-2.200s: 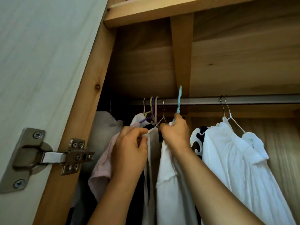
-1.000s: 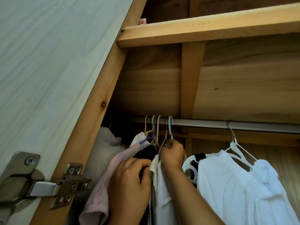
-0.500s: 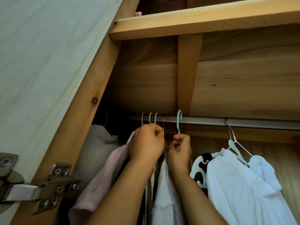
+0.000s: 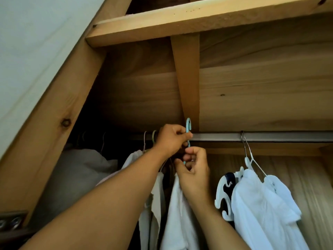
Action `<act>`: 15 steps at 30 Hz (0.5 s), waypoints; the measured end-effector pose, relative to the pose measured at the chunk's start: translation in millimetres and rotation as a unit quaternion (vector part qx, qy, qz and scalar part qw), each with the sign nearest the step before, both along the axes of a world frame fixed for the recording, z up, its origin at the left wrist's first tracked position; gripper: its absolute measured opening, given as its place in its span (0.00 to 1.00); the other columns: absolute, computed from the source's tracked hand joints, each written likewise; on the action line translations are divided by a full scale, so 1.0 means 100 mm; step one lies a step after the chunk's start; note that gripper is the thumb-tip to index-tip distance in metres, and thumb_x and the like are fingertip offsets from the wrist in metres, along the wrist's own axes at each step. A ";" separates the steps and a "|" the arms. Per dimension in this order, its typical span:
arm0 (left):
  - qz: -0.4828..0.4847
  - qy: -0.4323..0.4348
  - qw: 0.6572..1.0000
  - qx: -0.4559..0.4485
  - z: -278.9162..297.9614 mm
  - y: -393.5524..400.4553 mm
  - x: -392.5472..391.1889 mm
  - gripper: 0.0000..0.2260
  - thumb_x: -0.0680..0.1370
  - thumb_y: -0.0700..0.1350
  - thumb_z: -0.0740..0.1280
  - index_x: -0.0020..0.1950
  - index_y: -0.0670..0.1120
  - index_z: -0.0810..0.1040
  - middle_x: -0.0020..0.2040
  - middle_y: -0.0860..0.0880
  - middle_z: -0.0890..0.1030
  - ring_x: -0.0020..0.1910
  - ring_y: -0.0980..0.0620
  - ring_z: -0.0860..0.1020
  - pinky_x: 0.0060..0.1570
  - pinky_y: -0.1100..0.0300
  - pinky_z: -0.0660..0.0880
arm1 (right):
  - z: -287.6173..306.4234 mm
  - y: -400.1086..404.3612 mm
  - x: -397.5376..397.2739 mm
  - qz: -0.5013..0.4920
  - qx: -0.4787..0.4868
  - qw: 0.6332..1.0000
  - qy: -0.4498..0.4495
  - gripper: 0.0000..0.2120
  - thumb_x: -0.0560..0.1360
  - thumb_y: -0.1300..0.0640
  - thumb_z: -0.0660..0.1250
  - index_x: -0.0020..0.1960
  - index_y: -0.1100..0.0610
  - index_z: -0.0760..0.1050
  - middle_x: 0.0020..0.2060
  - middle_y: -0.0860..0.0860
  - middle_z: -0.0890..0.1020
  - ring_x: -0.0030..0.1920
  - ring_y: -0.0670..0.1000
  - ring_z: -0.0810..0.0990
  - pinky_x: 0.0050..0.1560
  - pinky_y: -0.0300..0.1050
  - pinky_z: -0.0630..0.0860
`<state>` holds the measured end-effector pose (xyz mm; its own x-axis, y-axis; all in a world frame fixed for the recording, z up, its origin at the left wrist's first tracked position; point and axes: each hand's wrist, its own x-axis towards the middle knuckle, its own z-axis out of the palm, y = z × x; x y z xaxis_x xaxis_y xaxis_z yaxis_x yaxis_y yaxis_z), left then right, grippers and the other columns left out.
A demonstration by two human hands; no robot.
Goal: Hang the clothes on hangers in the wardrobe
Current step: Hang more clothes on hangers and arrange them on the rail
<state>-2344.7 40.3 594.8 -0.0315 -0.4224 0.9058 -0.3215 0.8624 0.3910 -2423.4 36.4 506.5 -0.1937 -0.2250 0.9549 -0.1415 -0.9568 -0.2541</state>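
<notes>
- A person is reaching up with both bare arms into an open wooden wardrobe (image 4: 54, 127), seen from below.
- The left hand (image 4: 171, 138) is pinching the neck of a light blue hanger hook (image 4: 188, 128), fingers curled round it, just in front of the metal clothes rail (image 4: 261, 137).
- The hook's curved top is standing above the rail (whether it is catching the rail cannot be told from this angle).
- The right hand (image 4: 195, 168) is sitting just below the left one, its fingers and thumb curling round the lower part of the same hanger stem.
- A white garment (image 4: 180, 213) is hanging down from under the right hand, between a cream garment (image 4: 156, 204) on its left and the clothes further right.
- To the right, well apart along the rail, a white shirt (image 4: 261, 213) is hanging on a wire hanger (image 4: 250, 156), beside a white plastic hanger (image 4: 223, 192).
- Several other hanger hooks (image 4: 154, 137) are crowding the rail behind the left hand.
- A wooden shelf (image 4: 198, 17) is running across the top, braced by an upright wooden post (image 4: 187, 78).
</notes>
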 end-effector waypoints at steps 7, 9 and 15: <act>0.012 0.063 0.998 -0.007 0.18 -0.41 0.08 0.08 0.76 0.37 0.67 0.37 0.42 0.76 0.29 0.45 0.76 0.20 0.62 0.74 0.26 0.70 0.74 | -0.07 -0.07 -0.18 -0.032 -0.015 0.998 -0.043 0.14 0.72 0.60 0.70 0.46 0.44 0.69 0.44 0.47 0.74 0.40 0.40 0.74 0.37 0.33 0.73; 0.009 0.080 0.997 -0.007 0.24 -0.49 0.11 0.05 0.76 0.36 0.67 0.41 0.41 0.77 0.30 0.45 0.76 0.20 0.62 0.74 0.27 0.70 0.74 | -0.11 -0.09 -0.22 -0.076 -0.034 0.996 -0.014 0.15 0.72 0.62 0.70 0.44 0.44 0.69 0.43 0.44 0.74 0.40 0.38 0.74 0.37 0.32 0.72; -0.011 0.074 0.997 0.021 0.37 -0.70 0.10 0.09 0.76 0.35 0.67 0.36 0.42 0.73 0.30 0.44 0.75 0.20 0.61 0.75 0.26 0.69 0.75 | -0.18 -0.19 -0.33 -0.152 -0.042 0.987 0.012 0.18 0.70 0.64 0.71 0.42 0.43 0.68 0.42 0.43 0.74 0.41 0.40 0.73 0.37 0.31 0.70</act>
